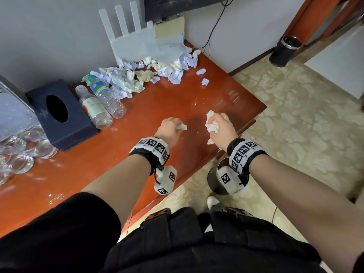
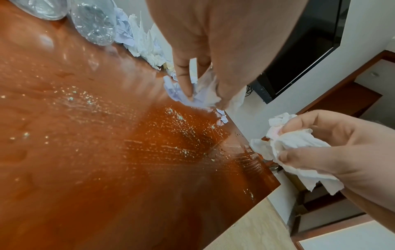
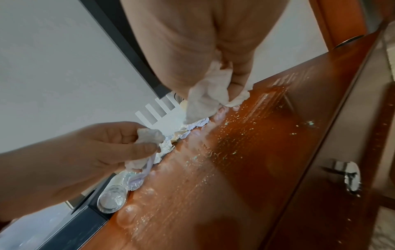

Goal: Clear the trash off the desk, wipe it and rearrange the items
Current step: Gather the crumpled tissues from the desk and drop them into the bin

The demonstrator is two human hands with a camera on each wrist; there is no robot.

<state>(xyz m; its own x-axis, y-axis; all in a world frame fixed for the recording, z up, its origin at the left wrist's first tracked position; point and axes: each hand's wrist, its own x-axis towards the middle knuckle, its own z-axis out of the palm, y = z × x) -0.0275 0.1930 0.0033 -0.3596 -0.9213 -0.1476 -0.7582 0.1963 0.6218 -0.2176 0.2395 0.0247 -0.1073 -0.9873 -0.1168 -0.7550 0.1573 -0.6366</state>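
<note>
My left hand hovers just over the red-brown desk and pinches a small crumpled paper wad. My right hand grips a bigger bunch of white tissue near the desk's front right edge. A heap of crumpled paper and tissue lies along the wall at the back of the desk. Fine crumbs and smears speckle the desk between my hands.
Two clear plastic bottles lie beside a dark tissue box at the left. Glass cups crowd the left edge. A black bin stands on the floor under my right wrist; another bin stands farther off.
</note>
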